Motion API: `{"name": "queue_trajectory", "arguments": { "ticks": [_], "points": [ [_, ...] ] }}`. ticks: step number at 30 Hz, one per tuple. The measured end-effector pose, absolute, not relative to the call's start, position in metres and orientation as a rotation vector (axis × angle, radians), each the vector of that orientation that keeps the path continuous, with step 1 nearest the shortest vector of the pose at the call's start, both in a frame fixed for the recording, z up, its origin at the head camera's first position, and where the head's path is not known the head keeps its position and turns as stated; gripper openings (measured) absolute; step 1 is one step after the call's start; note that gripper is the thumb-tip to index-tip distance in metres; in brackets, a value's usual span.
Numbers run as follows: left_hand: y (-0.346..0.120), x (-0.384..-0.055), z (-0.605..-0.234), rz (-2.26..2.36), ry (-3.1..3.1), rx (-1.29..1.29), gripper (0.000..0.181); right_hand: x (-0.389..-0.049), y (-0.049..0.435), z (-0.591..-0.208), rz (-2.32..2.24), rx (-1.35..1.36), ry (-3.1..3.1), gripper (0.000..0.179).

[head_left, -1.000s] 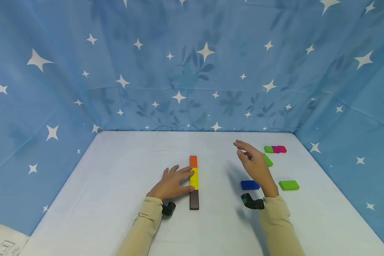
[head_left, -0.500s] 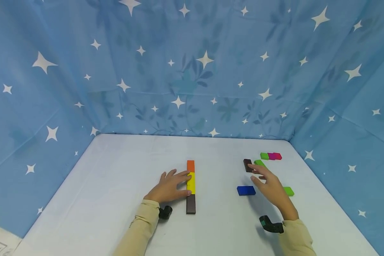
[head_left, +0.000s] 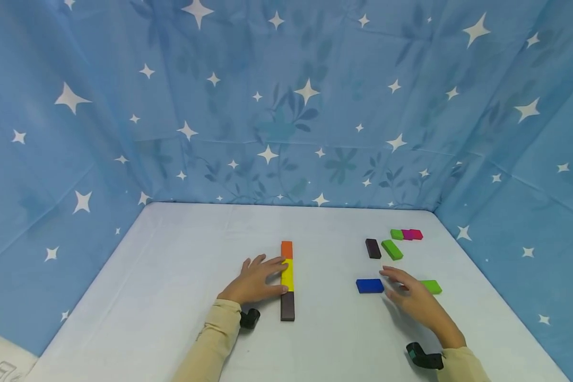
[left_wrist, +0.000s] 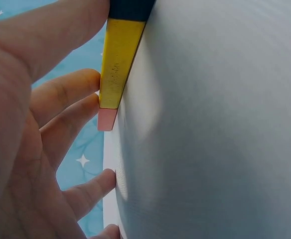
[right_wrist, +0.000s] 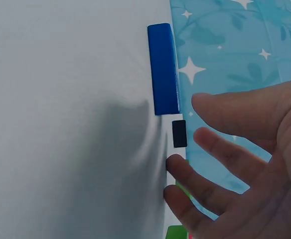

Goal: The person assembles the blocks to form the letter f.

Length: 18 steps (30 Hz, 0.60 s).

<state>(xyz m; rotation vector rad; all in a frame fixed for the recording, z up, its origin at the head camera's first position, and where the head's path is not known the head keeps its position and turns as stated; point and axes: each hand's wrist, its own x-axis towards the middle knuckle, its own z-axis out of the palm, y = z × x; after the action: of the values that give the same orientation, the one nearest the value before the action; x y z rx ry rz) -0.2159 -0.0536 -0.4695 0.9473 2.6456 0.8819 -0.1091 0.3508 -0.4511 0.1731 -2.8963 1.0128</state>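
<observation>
A straight row of blocks lies on the white table: an orange block (head_left: 287, 250) at the far end, a yellow block (head_left: 287, 276) in the middle and a black block (head_left: 288, 306) nearest. My left hand (head_left: 255, 281) rests at the row's left side, fingers spread, with fingertips and thumb at the yellow block's edge. Between a blue block (head_left: 370, 286) and a light green block (head_left: 431, 287) hovers my right hand (head_left: 417, 300). It holds nothing; its fingers are apart and relaxed. In the right wrist view the thumb is close to the blue block (right_wrist: 163, 69).
Farther back on the right lie another black block (head_left: 373, 248) and a tilted green block (head_left: 392, 250). Behind them a short row has a green block (head_left: 397, 234), a purple block (head_left: 407, 234) and a pink block (head_left: 416, 234). A starry blue curtain (head_left: 248, 132) encloses the table.
My right hand has come back toward me and to the right, lower over the table, uncovering the far black and green blocks. My left hand stays at the row.
</observation>
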Motion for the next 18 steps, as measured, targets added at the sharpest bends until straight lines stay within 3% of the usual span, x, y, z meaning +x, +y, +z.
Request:
{"name": "queue_trajectory", "arguments": {
  "ticks": [18],
  "points": [
    [-0.055, -0.2155, -0.4685, 0.909, 2.624, 0.961, 0.062, -0.1167, 0.3538, -0.458, 0.975, 0.155, -3.003, 0.05]
  ]
}}
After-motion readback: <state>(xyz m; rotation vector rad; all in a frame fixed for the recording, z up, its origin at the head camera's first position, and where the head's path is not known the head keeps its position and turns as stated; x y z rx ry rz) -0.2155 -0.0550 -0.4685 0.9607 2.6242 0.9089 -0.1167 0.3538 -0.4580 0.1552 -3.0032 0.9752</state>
